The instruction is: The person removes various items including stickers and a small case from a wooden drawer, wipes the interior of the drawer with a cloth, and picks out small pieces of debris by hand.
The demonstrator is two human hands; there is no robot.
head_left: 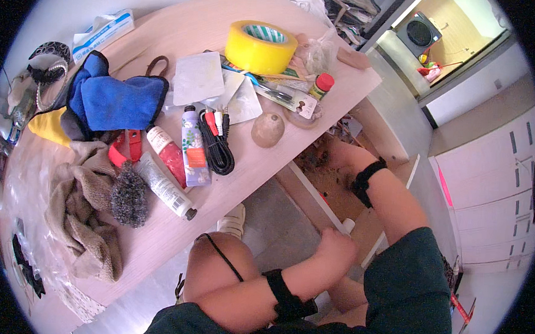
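An open drawer (368,224) with a brown bottom juts out below the desk's right edge. Into its far end reaches my right hand (339,157), the fingers lost among small dark clutter (315,159), so their grip is hidden. My left hand (337,246) is closed at the drawer's near side. Beside its fingers shows the rounded end of a small white cylinder (349,224), which the hand seems to hold. Black bands circle both wrists.
The desktop (248,193) carries a yellow tape roll (260,58), a blue cloth (120,99), a coiled black cable (216,149), several tubes, a red-capped bottle (322,85), a round brown object (267,129) and a brown towel (83,212). A white cabinet (490,185) stands at right.
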